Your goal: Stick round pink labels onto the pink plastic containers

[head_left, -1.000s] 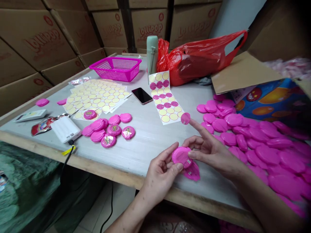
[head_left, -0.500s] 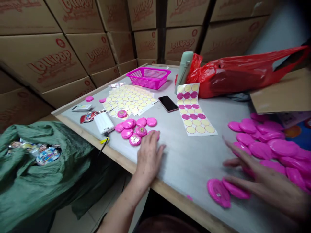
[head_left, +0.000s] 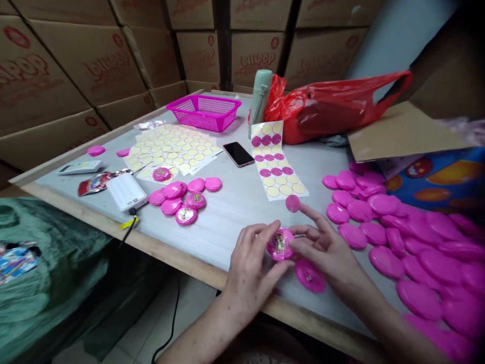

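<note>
My left hand [head_left: 252, 260] grips a pink round plastic case [head_left: 281, 243] that has a printed label on its face, above the table's front edge. From the other side, my right hand [head_left: 326, 247] has its thumb and middle finger on the same case. Its index finger stretches forward with a round pink sticker [head_left: 292, 203] stuck at the tip. Beneath the right hand another pink case [head_left: 309, 275] lies on the table. A sticker sheet [head_left: 278, 162] with yellow and pink circles lies just beyond.
Many pink cases [head_left: 382, 205] are heaped at the right. Several labelled ones [head_left: 185, 215] lie left of my hands, near a white power bank [head_left: 127, 192]. Farther back are a phone [head_left: 238, 153], sticker sheets [head_left: 170, 146], a pink basket [head_left: 204, 112], a green bottle [head_left: 260, 93] and a red bag [head_left: 322, 111].
My left hand has left the cases at the left and come to the middle. My right hand has moved in from the heap. Both now meet at one case, and a pink sticker is on my right index finger.
</note>
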`<state>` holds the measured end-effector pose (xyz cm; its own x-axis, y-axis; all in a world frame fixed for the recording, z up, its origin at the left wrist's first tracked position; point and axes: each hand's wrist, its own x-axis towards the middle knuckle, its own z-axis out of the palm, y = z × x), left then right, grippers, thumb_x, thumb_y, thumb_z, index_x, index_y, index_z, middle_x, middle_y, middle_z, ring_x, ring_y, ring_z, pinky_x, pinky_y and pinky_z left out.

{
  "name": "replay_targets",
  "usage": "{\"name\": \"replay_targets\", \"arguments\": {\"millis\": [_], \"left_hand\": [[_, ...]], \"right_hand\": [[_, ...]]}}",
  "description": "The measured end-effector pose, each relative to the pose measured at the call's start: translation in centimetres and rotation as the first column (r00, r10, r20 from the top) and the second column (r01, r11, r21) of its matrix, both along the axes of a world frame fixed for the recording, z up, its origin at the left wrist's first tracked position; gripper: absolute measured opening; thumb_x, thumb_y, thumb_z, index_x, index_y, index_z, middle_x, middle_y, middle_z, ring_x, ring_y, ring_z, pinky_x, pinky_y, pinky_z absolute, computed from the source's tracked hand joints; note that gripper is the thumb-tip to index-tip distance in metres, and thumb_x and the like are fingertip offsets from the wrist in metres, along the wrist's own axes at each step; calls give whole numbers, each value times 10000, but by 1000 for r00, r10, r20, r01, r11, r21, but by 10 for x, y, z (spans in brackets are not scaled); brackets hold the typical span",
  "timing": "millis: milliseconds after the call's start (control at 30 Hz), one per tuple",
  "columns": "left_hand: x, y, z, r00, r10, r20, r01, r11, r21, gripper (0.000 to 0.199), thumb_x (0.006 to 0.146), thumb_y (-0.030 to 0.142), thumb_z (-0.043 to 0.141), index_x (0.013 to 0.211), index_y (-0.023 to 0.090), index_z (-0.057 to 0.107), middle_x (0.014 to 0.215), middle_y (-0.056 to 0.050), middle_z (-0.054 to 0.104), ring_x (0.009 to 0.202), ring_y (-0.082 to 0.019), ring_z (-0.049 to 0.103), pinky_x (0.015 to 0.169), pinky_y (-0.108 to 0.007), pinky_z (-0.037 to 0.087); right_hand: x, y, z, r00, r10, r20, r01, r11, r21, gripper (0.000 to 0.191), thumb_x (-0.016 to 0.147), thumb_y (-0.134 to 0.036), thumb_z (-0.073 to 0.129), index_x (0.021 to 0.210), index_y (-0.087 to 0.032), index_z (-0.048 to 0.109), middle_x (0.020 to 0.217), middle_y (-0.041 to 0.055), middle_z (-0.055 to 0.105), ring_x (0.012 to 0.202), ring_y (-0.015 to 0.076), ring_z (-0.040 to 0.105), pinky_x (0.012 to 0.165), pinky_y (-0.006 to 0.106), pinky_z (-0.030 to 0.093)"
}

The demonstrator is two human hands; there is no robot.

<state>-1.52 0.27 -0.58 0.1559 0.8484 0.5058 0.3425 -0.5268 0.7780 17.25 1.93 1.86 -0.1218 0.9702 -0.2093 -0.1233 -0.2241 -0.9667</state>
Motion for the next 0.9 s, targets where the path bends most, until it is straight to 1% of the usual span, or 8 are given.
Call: {"name": "replay_targets", "arguments": {"millis": [100,200,300,400,567,667,767,900], "left_hand": [[4,-2,11,996,-76,56,80,995,-62,739,782,322,817,1439,321,477,1334,-102,562,1182,-237,588,890,-367,583],[-3,7,17,964,-259,-51,257,965,-39,675,857,250,744,1468,336,471,1514,-100,484,1365,-259,491,1061,-430,501],[1,10,18,932,-362,34,364,928,-84,455,931,182,634,1367,306,603,1386,-76,626,1283,-223,580,1081,-410,480],[12,5,16,937,-142,318,261,892,-370,286,900,255,692,1183,257,729,1195,-60,730,1119,-208,667,969,-330,535],[22,-1,17,832,109,544,339,676,-654,283,832,368,766,1043,179,773,856,-35,748,725,-136,660,697,-235,540],[21,-2,16,762,71,644,500,568,-654,365,896,426,687,1129,154,756,796,-44,725,642,-114,628,661,-228,524],[20,-4,15,620,62,782,669,478,-568,414,985,432,546,1271,174,697,989,-103,745,807,-164,690,739,-266,559],[17,-4,14,499,94,862,771,407,-491,363,943,280,645,1301,235,677,1195,-102,712,1010,-193,700,872,-297,576]], "right_hand": [[12,3,9,995,10,-99,-22,993,-118,893,751,-346,864,1494,-309,370,963,14,734,572,100,659,498,201,539],[21,3,16,991,73,-111,-92,980,-179,859,777,-339,844,1496,-282,377,858,-5,740,453,77,609,430,183,494],[23,1,16,984,145,-104,-165,963,-212,834,825,-387,796,1519,-256,354,693,-47,694,426,92,590,429,195,478],[22,-2,15,985,159,62,-151,983,-106,763,906,-468,687,1549,-281,321,795,-5,720,563,134,649,506,243,517],[18,-9,15,921,-93,378,-22,957,289,744,844,-408,765,1500,-368,415,1221,55,679,1127,241,646,911,384,554],[16,-9,16,963,-11,270,-48,976,210,749,847,-371,771,1497,-366,398,1032,15,732,920,198,705,831,357,582],[15,-7,17,996,-1,91,-7,996,87,757,837,-336,787,1480,-337,388,934,-1,748,798,157,710,716,280,585],[18,-4,20,1000,3,-22,-3,1000,16,809,790,-285,831,1467,-338,392,908,-13,755,782,141,712,669,231,574]]}}
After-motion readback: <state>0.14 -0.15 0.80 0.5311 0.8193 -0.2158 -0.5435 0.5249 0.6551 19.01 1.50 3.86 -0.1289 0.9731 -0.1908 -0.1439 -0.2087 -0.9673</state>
